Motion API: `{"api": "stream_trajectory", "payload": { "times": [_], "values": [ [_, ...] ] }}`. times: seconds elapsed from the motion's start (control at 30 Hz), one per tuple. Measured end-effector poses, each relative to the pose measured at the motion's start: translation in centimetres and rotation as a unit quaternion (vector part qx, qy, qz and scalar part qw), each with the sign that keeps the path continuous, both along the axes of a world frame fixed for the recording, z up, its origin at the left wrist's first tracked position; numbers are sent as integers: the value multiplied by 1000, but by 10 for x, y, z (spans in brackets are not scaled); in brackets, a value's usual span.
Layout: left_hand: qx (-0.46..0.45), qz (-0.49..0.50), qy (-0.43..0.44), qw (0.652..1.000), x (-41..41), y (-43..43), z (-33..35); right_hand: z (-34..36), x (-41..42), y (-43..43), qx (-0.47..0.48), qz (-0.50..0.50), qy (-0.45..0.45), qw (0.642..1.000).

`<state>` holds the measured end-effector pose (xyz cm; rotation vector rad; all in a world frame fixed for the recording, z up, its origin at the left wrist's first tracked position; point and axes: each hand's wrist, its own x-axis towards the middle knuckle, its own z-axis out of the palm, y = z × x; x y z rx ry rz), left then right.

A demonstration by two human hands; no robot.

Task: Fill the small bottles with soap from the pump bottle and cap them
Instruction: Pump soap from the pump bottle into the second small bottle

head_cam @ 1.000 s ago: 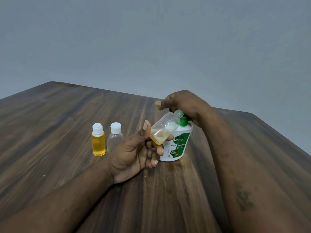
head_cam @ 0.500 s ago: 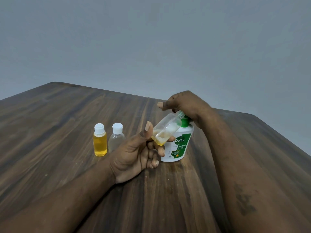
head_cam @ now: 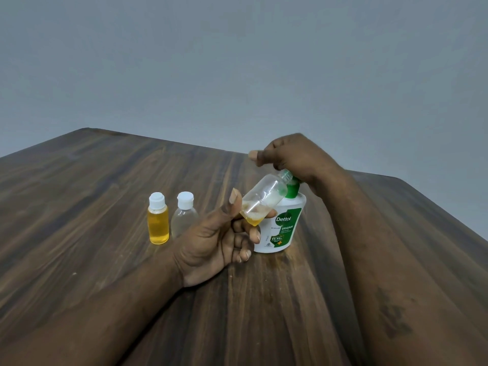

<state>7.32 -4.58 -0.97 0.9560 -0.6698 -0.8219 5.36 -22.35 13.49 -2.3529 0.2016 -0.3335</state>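
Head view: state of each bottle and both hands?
yellow small bottle: capped, upright, full of soap.
clear small bottle: capped, upright, looks empty.
held small bottle: uncapped, tilted, mouth up at the pump, a little soap inside.
pump bottle: upright, label facing the camera.
left hand: holds the held small bottle.
right hand: curled over the pump head.

Open tabletop [head_cam: 79, 186] stretching left and far, yellow capped bottle [head_cam: 158, 223] and clear capped bottle [head_cam: 184, 219] standing just apart left of centre, pump bottle [head_cam: 286, 229] blocking the middle
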Motion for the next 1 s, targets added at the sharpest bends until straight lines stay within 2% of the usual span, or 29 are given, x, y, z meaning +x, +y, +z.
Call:
{"api": "stream_trajectory", "payload": {
  "times": [0.1,0.47,0.6,0.7,0.8,0.93,1.0],
  "values": [
    [-4,-9,3,1000,-2,1,1,-7,-1,-1,42,14,68,997],
    [2,-5,-11,1000,-3,2,1,1,0,-3,26,-10,-52,998],
    [4,8,-28,1000,-6,3,2,-6,3,-5,57,0,53,997],
    [3,20,-44,999,-7,4,4,-8,4,-4,67,-3,66,996],
    [5,19,-37,999,-6,3,4,-3,1,-4,66,-5,36,997],
    [11,14,-24,1000,-5,1,2,1,2,-6,37,-17,-73,997],
    [12,11,-20,1000,-5,2,2,1,2,-4,36,-13,-70,997]
  ]
}}
